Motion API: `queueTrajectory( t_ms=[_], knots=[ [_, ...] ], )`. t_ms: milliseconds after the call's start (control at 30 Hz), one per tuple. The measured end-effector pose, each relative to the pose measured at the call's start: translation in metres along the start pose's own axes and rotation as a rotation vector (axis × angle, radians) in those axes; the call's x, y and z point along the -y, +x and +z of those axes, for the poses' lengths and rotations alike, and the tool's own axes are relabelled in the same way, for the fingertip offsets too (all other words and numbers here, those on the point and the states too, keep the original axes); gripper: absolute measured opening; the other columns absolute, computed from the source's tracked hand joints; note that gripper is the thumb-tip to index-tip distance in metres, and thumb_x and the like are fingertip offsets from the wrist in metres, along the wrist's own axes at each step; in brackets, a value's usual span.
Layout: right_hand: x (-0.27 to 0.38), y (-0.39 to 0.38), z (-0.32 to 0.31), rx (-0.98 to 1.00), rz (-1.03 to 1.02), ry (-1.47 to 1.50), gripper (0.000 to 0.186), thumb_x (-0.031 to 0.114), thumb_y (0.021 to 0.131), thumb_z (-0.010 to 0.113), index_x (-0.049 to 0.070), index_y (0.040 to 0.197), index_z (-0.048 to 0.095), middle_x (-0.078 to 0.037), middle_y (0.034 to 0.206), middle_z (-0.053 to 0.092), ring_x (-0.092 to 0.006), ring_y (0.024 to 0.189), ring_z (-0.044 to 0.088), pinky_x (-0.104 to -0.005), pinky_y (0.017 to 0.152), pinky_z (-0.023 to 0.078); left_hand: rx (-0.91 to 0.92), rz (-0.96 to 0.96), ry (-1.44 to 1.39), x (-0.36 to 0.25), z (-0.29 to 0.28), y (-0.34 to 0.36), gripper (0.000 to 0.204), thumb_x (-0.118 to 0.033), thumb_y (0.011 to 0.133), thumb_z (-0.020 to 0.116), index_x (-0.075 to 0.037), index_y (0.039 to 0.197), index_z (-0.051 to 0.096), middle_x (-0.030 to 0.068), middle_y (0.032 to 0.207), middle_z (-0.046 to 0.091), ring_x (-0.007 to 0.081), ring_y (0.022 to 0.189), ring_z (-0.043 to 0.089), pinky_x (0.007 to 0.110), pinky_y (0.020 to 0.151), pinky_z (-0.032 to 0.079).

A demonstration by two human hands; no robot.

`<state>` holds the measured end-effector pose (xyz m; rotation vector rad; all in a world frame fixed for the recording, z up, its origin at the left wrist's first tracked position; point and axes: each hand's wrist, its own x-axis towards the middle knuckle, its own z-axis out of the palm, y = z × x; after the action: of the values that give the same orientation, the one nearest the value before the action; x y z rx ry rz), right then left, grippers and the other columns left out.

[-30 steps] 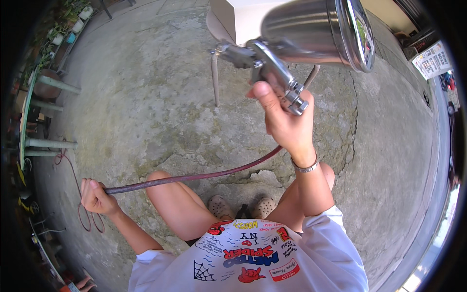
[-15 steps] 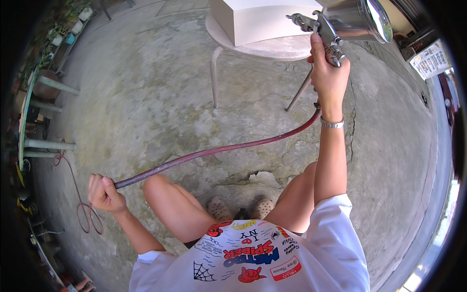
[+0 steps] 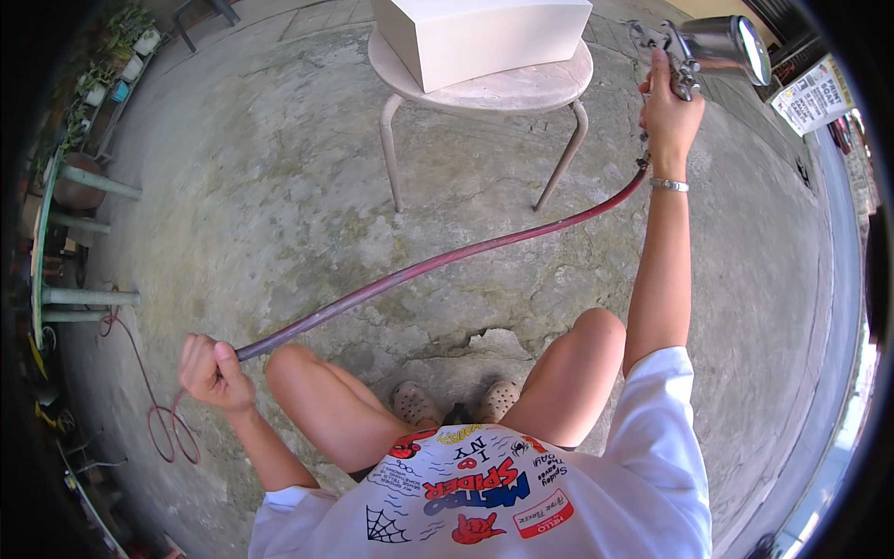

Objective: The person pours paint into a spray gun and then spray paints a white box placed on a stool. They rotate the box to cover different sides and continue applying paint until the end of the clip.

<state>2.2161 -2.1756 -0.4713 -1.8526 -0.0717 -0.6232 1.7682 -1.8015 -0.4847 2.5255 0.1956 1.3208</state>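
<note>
My right hand (image 3: 672, 116) is closed round the handle of a silver spray gun (image 3: 687, 58) with a shiny metal cup (image 3: 731, 48). The gun is held up to the right of a white box-shaped piece (image 3: 494, 42), apart from it. That piece rests on a round, pale stool (image 3: 466, 98). A reddish hose (image 3: 447, 258) runs from below the gun across in front of me, sagging slightly. My left hand (image 3: 214, 371), low on the left, is wrapped round the hose near my knee.
Concrete floor (image 3: 279, 205) with cracks and a broken patch spreads around me. Along the left stand a green-legged bench (image 3: 98, 296) and potted plants (image 3: 121, 70). A loose coil of red hose (image 3: 172, 433) lies on the floor there. A printed sign (image 3: 815, 93) stands at the far right.
The spray gun and my right hand have swung right, away from the white piece. My left hand has shifted slightly right, still on the hose. The stool appears further left in view.
</note>
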Motion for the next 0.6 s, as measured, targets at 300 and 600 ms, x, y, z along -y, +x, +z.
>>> queueTrajectory(
  t_ms=[300, 600],
  knots=[
    [0.020, -0.032, -0.010, 0.047, 0.007, -0.054, 0.048, 0.046, 0.099, 0.069, 0.006, 0.075, 0.074, 0.000, 0.057, 0.064, -0.0073, 0.042, 0.054, -0.0281, 0.042, 0.040, 0.002, -0.071, 0.017, 0.016, 0.006, -0.012, 0.034, -0.003, 0.092, 0.057, 0.001, 0.061, 0.042, 0.0089, 0.056, 0.034, 0.0218, 0.053, 0.030, 0.039, 0.054, 0.019],
    [0.098, -0.159, 0.032, 0.448, -0.001, 0.299, 0.037, 0.037, 0.097, 0.076, 0.000, 0.099, 0.077, 0.003, 0.060, 0.061, -0.0045, 0.053, 0.052, -0.0250, 0.048, 0.036, -0.071, -0.054, 0.099, 0.047, -0.025, -0.015, 0.036, 0.003, 0.093, 0.054, 0.002, 0.059, 0.041, 0.0088, 0.054, 0.035, 0.0217, 0.051, 0.028, 0.039, 0.054, 0.020]
  ],
)
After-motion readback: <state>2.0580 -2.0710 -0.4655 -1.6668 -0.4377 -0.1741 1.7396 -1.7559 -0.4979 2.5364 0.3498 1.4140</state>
